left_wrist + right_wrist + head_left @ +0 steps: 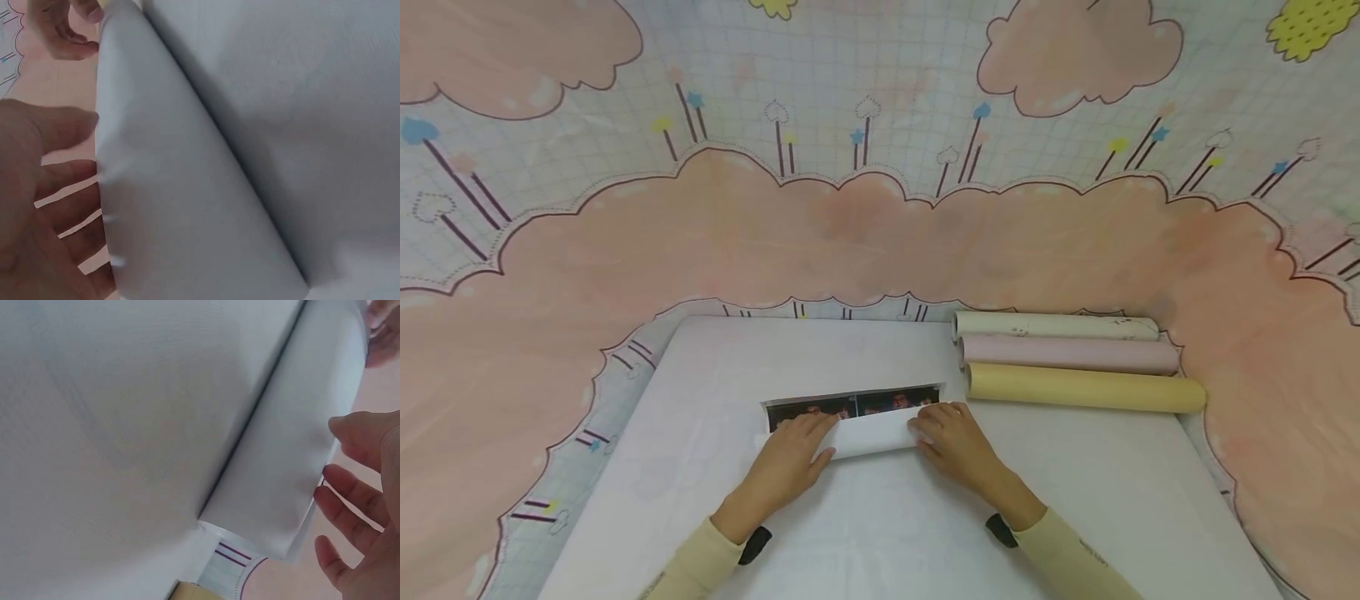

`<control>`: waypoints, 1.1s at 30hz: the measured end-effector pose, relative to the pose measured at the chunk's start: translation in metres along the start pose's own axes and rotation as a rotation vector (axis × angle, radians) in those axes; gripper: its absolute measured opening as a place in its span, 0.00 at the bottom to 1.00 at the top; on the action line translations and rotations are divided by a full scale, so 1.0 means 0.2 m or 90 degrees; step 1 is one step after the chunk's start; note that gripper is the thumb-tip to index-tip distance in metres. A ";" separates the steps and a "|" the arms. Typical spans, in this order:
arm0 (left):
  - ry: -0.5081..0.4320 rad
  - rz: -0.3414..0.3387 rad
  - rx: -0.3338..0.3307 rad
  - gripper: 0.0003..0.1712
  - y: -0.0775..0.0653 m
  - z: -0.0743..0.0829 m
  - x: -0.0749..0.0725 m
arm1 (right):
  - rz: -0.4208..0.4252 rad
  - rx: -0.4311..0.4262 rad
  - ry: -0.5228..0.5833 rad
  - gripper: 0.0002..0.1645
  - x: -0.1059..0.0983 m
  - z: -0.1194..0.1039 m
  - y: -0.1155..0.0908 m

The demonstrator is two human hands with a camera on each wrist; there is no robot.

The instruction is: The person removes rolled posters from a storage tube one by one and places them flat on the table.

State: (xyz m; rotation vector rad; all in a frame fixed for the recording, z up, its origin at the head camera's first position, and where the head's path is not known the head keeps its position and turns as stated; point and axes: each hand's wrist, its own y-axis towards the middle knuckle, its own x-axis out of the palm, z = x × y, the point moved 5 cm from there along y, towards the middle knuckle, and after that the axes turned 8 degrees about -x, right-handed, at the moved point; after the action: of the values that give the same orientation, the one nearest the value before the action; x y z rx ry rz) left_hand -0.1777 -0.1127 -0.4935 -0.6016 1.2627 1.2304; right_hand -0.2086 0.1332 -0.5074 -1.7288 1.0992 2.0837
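A poster with a white back (876,434) lies partly rolled up near the middle of the table. Beyond the roll, a strip of its dark printed face (880,402) shows two pictures side by side. My left hand (788,463) holds the left end of the roll, fingers over the top and thumb toward me. At the right end, my right hand (964,450) grips it likewise. In the right wrist view the thumb and fingertips meet the roll's far edge (294,450), and its end shows loosely wound layers.
Three paper rolls lie side by side at the back right: a yellow one (1082,388), a pink one (1071,354) and a pale patterned one (1056,326). A white sheet covers the table (880,533). Behind stands a patterned cloth backdrop (865,242).
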 end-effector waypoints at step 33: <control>0.058 0.182 0.135 0.15 0.02 -0.11 -0.03 | -0.120 0.131 0.204 0.13 0.06 0.27 0.14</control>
State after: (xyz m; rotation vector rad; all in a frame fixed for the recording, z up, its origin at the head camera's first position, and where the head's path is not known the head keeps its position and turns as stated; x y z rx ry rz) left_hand -0.1885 -0.1338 -0.4940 -0.3326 1.5732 1.2900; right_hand -0.2688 0.1466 -0.5049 -2.0177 1.1354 1.5618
